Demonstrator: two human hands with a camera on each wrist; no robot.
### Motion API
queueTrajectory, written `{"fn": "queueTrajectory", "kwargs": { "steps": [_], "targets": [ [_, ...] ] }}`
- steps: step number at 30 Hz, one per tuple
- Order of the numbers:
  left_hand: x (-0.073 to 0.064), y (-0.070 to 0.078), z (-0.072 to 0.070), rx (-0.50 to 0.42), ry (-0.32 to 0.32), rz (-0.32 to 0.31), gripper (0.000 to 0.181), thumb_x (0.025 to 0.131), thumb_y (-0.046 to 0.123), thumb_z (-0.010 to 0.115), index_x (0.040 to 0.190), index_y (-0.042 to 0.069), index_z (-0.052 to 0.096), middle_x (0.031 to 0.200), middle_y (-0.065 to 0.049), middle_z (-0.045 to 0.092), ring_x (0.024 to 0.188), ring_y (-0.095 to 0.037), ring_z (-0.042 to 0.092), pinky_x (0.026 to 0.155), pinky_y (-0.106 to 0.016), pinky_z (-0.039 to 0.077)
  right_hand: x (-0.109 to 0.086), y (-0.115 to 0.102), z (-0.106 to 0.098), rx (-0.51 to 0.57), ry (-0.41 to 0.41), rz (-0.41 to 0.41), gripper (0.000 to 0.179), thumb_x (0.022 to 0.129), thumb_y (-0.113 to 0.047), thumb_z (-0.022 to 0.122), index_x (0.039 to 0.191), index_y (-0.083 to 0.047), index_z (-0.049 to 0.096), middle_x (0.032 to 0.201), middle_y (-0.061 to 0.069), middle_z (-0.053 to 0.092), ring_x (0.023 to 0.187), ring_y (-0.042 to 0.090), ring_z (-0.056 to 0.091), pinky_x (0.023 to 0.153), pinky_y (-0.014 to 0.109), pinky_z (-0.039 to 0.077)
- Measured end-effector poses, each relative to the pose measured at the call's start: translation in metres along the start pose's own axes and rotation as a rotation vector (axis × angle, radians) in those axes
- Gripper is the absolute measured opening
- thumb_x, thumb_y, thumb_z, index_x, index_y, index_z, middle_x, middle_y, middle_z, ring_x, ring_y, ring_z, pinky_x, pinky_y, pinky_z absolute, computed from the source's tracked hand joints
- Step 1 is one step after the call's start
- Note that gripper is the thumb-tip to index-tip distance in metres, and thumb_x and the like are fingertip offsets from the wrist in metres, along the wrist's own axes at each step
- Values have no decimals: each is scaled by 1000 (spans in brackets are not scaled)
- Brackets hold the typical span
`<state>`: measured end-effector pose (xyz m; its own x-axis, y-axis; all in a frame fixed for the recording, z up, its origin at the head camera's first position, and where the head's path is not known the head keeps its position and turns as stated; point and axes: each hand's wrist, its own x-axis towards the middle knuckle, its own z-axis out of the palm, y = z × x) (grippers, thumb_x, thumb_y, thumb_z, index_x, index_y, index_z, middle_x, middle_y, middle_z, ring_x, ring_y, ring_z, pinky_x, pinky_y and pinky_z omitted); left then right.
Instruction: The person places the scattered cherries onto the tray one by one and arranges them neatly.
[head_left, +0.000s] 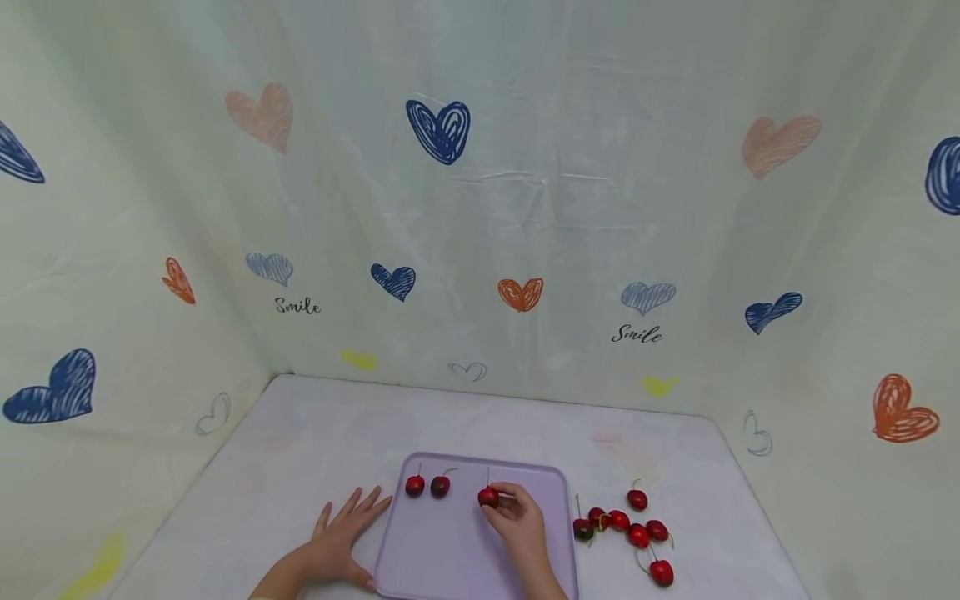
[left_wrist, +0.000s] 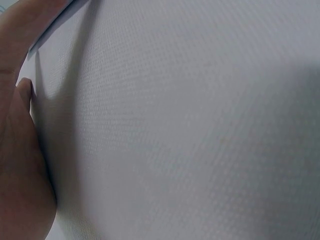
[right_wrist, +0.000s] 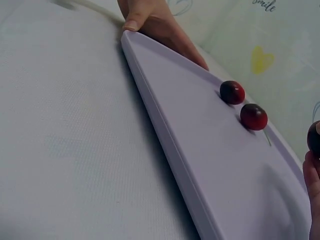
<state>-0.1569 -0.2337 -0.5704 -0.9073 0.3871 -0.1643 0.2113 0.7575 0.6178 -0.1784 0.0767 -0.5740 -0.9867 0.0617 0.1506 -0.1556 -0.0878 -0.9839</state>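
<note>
Between thumb and fingers, my right hand [head_left: 519,523] pinches a red cherry [head_left: 488,497] with its stem pointing up, over the upper right part of a lilac tray [head_left: 450,550]. Two more cherries lie on that tray near its far left corner: a red one [head_left: 415,486] and a darker one [head_left: 440,487]. My left hand [head_left: 337,542] rests with spread fingers at the tray's left edge, its thumb at the near left corner. In the right wrist view the held cherry [right_wrist: 314,139] shows only partly at the right border.
To the right of the tray, several loose cherries [head_left: 638,536] lie in a cluster on the white table [head_left: 720,508], one [head_left: 637,500] a little behind the others. A pale curtain [head_left: 480,217] printed with hearts stands around the table's back and sides.
</note>
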Motion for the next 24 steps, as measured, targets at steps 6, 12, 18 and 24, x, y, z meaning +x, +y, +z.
{"fn": "queueTrajectory", "kwargs": {
  "steps": [6, 12, 18, 24],
  "targets": [
    [-1, 2, -2, 4, 0, 4, 118, 53, 50, 90, 150, 10, 37, 157, -22, 23, 142, -52, 4, 98, -77, -11, 9, 11, 7, 8, 2, -28, 27, 74, 19, 70, 100, 17, 65, 101, 27, 64, 84, 16, 66, 75, 21, 55],
    [-3, -1, -1, 17, -11, -11, 118, 53, 53, 89, 150, 12, 36, 157, -22, 23, 142, -52, 5, 99, -77, -10, 12, 20, 12, -9, 11, 100, 33, 70, 19, 71, 102, 14, 65, 103, 20, 63, 84, 18, 66, 74, 21, 55],
    [-4, -2, -2, 14, 5, 19, 118, 53, 52, 89, 150, 12, 36, 157, -21, 23, 141, -53, 5, 98, -77, -10, 14, 25, 17, -49, 12, 92, 31, 71, 16, 73, 101, 9, 69, 103, 16, 61, 80, 17, 64, 70, 19, 54],
    [-2, 0, -1, 16, -2, 10, 117, 54, 52, 89, 150, 11, 37, 157, -21, 24, 142, -52, 5, 98, -77, -9, 14, 22, 17, -222, 37, 103, 31, 69, 9, 78, 98, -1, 73, 90, 4, 59, 64, 6, 50, 54, 17, 42]
  ]
}}
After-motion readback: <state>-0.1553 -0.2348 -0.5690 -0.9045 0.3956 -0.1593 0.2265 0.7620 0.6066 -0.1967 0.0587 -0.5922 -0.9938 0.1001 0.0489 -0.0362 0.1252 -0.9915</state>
